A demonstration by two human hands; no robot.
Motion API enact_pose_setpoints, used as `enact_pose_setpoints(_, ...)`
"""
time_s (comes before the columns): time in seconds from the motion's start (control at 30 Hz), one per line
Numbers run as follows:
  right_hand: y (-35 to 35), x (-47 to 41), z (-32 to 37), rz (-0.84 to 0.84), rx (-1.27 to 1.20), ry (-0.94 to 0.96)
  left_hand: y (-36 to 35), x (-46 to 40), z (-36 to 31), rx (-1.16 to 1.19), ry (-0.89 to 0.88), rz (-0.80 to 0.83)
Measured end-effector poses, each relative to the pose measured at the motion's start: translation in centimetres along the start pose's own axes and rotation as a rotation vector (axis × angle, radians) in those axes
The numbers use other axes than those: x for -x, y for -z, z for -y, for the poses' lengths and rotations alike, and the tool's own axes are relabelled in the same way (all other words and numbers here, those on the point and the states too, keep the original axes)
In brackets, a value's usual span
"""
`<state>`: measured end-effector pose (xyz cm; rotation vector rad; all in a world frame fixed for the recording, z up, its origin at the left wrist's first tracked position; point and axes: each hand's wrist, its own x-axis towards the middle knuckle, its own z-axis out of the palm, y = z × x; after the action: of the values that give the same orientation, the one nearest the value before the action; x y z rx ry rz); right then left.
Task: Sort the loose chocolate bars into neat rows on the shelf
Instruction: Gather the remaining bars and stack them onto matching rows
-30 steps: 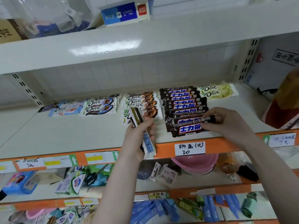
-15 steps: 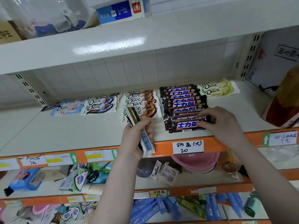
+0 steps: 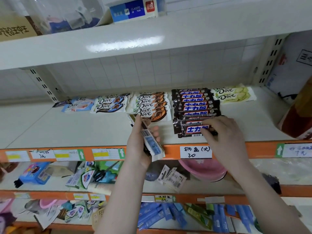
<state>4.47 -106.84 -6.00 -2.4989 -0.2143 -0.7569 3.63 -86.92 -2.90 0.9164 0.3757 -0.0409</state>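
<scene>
- the shelf (image 3: 67, 130) is a pale board with an orange front lip carrying paper price tags; its left half in front of the rows lies bare, and a bare strip also runs along the front edge between the two hands.
- the dark bars (image 3: 195, 105) with blue-and-white lettering form one overlapping row running from the back wall toward the lip, the nearest bar ending just short of the orange edge.
- the orange-and-white dove bars (image 3: 150, 105) make a second overlapping row just left of the dark row, stopping further back from the lip.
- the blue-and-white dove bars (image 3: 109, 104) lie left of that, a short row near the back, with pale blue dove bars (image 3: 76, 105) beside them.
- the green dove bars (image 3: 233, 94) sit at the back, touching the right side of the dark row, with bare shelf to their right.
- the right hand (image 3: 222, 134) rests fingers-down on the right end of the front dark bars, pressing on them rather than closed around one.
- the left hand (image 3: 140, 142) is clenched around a small held stack of bars (image 3: 150, 142), tilted on edge over the lip, a white-and-blue wrapper outermost.
</scene>
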Motion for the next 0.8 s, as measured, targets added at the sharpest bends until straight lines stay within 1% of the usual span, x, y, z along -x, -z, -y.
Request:
enact_pose_setpoints(0.13, -0.9, 1.0, 3.0, 0.099, -0.127, 0.044, 1.1, 0.9, -0.2, 0.044, -0.063, -0.011)
enact_pose_setpoints(0.23, -1.5, 1.4, 5.6, 0.208, -0.250, 0.020, 2.4, 1.6, -0.8, 0.075, -0.090, -0.030)
enact_pose_setpoints(0.33, -2.0, 1.7, 8.7, 0.289, -0.431, 0.000, 3.6, 1.9, -1.9, 0.126, -0.130, -0.062)
enact_pose_setpoints(0.43, -3.0, 1.9, 12.0, 0.454, -0.574, 0.036, 5.0, 1.9, -3.2, 0.129, -0.203, -0.109)
enact_pose_setpoints(0.5, -4.1, 2.0, 14.2, 0.559, -0.607, 0.045, 6.3, 1.8, -4.2, 0.087, -0.274, -0.131)
enact_pose_setpoints(0.57, -5.3, 2.0, 16.3, 0.582, -0.565, 0.047, 7.9, 1.7, -5.4, 0.039, -0.311, -0.131)
enact_pose_setpoints(0.67, -6.9, 1.8, 19.4, 0.552, -0.552, 0.063, 11.0, 1.4, -7.6, -0.006, -0.277, -0.099)
enact_pose_setpoints(0.8, -8.7, 1.2, 23.3, 0.503, -0.731, -0.049, 15.8, 1.1, -11.3, 0.014, -0.210, -0.069)
